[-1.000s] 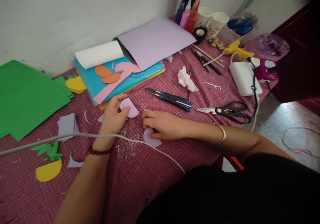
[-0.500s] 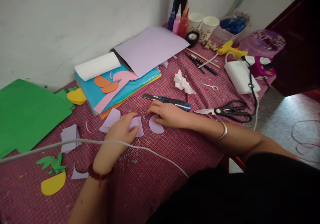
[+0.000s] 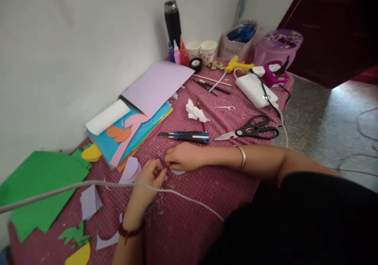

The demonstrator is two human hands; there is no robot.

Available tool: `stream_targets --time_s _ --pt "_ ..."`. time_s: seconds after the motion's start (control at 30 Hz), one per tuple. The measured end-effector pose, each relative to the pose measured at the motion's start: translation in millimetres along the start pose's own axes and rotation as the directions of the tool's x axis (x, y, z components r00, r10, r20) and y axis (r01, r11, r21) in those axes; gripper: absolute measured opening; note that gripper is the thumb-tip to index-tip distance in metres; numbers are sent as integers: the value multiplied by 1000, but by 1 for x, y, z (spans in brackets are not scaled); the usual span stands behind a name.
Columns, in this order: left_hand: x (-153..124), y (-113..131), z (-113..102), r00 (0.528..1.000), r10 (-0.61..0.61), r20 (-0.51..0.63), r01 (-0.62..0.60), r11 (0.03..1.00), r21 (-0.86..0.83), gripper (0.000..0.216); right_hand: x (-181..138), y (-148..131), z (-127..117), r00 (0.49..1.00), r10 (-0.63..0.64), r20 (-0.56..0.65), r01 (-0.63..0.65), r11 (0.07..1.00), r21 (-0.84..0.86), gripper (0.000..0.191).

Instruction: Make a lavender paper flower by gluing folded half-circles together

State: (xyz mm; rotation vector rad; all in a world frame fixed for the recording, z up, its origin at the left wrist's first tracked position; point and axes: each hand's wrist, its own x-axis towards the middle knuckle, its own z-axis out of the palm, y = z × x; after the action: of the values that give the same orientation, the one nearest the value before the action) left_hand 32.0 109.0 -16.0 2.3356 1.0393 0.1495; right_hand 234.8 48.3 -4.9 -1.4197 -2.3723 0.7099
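My left hand point(image 3: 149, 176) is closed, thumb and fingertips pinched at a small lilac paper piece point(image 3: 165, 176) that it mostly hides. Close beside it, my right hand point(image 3: 184, 156) has its fingers curled down onto a rounded lilac piece point(image 3: 178, 172), whose lower edge shows below the palm. The fingertips of both hands almost meet. Left of my left hand lie curved lilac cutouts point(image 3: 130, 170). Further left are a stack of lilac rectangles point(image 3: 90, 202) and a lilac offcut point(image 3: 106, 240). Paper scraps are scattered under the hands.
Behind my hands lie a utility knife point(image 3: 184, 136), scissors point(image 3: 248, 129) and crumpled tissue point(image 3: 196, 111). Coloured sheets point(image 3: 141, 127) and green sheets point(image 3: 44, 182) lie at the left. A white cable point(image 3: 97, 183) crosses in front of my left wrist. A glue gun point(image 3: 236, 65) rests at the back right.
The view has shifted, so the table appears lower and further left. My hands have come closer together, and my left fingers have gone from spread to pinched.
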Motion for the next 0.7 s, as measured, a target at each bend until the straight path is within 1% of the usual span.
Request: stream_targets --time_s 0.1,0.2,0.37,0.43,0.5,0.57,0.63,0.7 --pt "0 2 2 999 -11 -40 13 998 65 30 3 1 2 1000 -1 -29 1 1000 -6 21" --pt "2 6 5 994 -41 -102 56 988 147 35 5 3 3 998 -11 -68 12 1000 13 18" --pt "5 14 11 975 -126 -184 169 956 241 34 5 4 5 990 -3 -138 13 998 69 18" --pt "4 20 13 961 -163 -223 222 936 272 34 5 3 2 981 -4 -196 25 994 108 18" --pt "1 27 15 947 -187 -262 265 914 306 35 4 1 -7 960 1 -282 42 988 147 20" --pt "-2 35 18 934 -194 -299 295 893 340 37 2 3 -22 927 22 -373 46 984 173 21" --pt "-4 40 20 921 -195 -336 319 873 369 36 -5 12 -43 892 64 -448 24 982 188 21" --pt "-6 43 23 907 -201 -370 346 856 384 33 -18 28 -65 862 115 -494 -19 981 195 20"
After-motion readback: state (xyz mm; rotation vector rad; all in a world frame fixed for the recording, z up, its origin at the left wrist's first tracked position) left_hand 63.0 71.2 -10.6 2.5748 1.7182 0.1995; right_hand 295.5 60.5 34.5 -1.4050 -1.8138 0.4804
